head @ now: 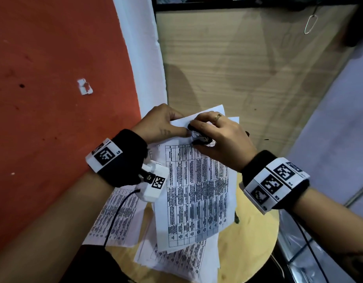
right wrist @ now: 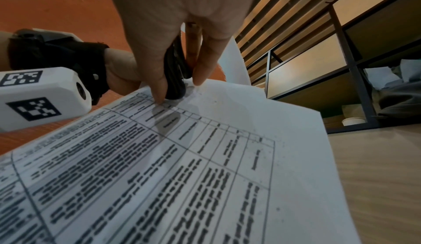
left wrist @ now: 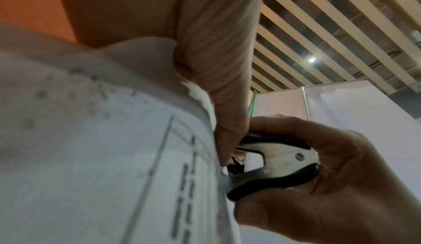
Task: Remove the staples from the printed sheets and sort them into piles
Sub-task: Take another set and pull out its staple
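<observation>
Left hand (head: 163,123): pinches the top corner of the held sheets, thumb on the printed side, fingers curled behind.
Right hand (head: 221,137): wrapped round a staple remover, thumb and fingers squeezing its two black grips.
Staple remover (left wrist: 276,165): black handles, metal body with a rivet; its front end sits at the sheets' top corner, just beside the left thumb. The staple itself is too small to make out.
Held sheets (head: 194,193): printed with a table of dark text, lifted above the counter at a tilt, top edge up between both hands.
Loose sheets (head: 117,217): printed pages lying spread and overlapping on the counter beneath the held ones; a further lot (head: 180,260) nearer the person.
Counter (head: 252,240): round, light wood, partly covered by paper.
Floor (head: 53,78): orange-red to the left, with a small white scrap (head: 85,86) lying on it.
Wrists: black bands with white tagged blocks on each.
</observation>
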`<state>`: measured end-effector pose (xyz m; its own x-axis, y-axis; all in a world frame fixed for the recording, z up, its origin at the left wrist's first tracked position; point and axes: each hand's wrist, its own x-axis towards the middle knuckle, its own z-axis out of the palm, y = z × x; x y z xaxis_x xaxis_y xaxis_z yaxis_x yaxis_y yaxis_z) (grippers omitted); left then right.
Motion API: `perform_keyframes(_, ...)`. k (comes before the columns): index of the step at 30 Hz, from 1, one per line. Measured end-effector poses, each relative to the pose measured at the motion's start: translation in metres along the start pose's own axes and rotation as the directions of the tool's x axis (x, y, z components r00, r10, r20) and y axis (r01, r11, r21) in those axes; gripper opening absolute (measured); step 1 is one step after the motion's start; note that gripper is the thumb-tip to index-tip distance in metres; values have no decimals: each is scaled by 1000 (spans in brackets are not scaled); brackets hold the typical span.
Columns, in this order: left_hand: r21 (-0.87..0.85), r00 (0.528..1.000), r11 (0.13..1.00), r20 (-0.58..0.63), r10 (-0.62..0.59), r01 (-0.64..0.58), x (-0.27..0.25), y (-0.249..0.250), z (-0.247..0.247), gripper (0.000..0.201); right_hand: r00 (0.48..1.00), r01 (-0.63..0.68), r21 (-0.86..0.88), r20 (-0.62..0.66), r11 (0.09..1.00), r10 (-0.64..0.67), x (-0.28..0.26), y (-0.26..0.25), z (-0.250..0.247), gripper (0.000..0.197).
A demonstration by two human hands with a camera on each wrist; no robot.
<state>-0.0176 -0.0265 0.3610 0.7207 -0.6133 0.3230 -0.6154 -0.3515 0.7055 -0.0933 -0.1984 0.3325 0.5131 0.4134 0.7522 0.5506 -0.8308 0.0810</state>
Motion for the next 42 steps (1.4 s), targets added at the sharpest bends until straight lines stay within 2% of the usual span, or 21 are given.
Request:
perform_keyframes(4, -15, 1000, 1000, 11, -3, 3, -2, 4, 1, 12, 999, 34, -30, -1, 999, -34, 2, 0, 0, 32)
perform_keyframes(14, -12, 1000, 1000, 25, 1, 0, -2, 4, 4, 29, 998, 70, -89, 10, 994, -69, 3, -1, 2, 24)
perform_keyframes(18, -40, 999, 998, 26, -37, 38, -3, 5, 2, 29, 996, 87, -129, 22, 988, -85, 7, -3, 0, 23)
perform_keyframes(21, -84, 997, 994, 40, -59, 63, -5, 5, 1, 12, 996, 84, -128, 39, 988, -79, 8, -4, 2, 21)
perform_keyframes(23, -146, 997, 987, 51, -64, 71, -6, 3, 1, 20, 995, 88, -128, 51, 988, -82, 8, -5, 2, 21)
perform_keyframes(28, -195, 994, 975, 61, -96, 106, -7, -1, 0, 10, 991, 122, -107, 75, 987, -114, 11, -4, 1, 31)
perform_keyframes(35, -258, 991, 958, 86, -103, 122, -4, -3, 1, 11, 987, 152, -145, 66, 978, -144, 12, 0, 1, 19)
perform_keyframes(39, -288, 989, 948, 102, -110, 136, -3, -6, 4, 11, 987, 149, -107, 70, 983, -142, 10, 5, 2, 23)
perform_keyframes(42, -324, 987, 935, 120, -110, 144, -4, -5, 4, 11, 994, 98, -47, 54, 994, -95, 9, 7, 2, 22)
